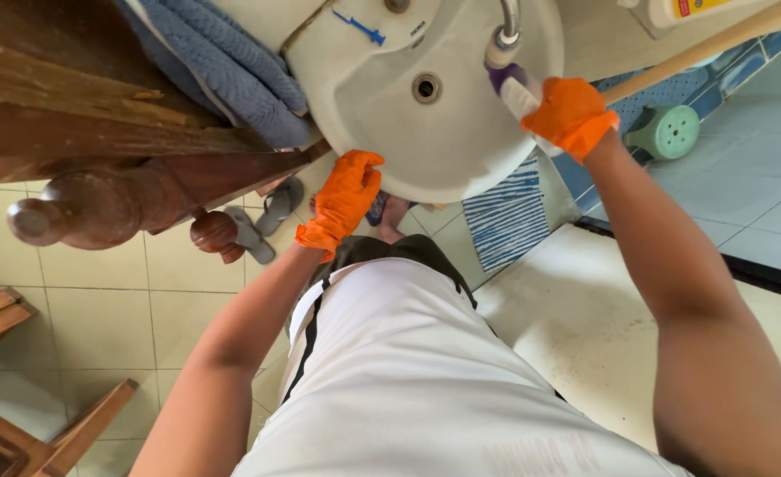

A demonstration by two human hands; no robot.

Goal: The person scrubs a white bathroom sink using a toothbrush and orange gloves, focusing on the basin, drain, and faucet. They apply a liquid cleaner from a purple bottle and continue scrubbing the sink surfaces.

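A white washbasin (461, 132) with a round drain (426, 87) fills the top middle. My right hand (571, 115), in an orange glove, grips a white bottle with a purple cap (511, 88) and holds it just under the tap spout (505, 35) at the basin's right side. My left hand (344, 199), also in an orange glove, rests against the basin's near left rim with its fingers bent and nothing in it.
A blue towel (222, 62) hangs left of the basin over dark wooden furniture (99, 150). Grey sandals (262, 221) lie on the tiled floor. A striped mat (507, 216), a green stool (668, 132) and a wooden handle (717, 42) are at right.
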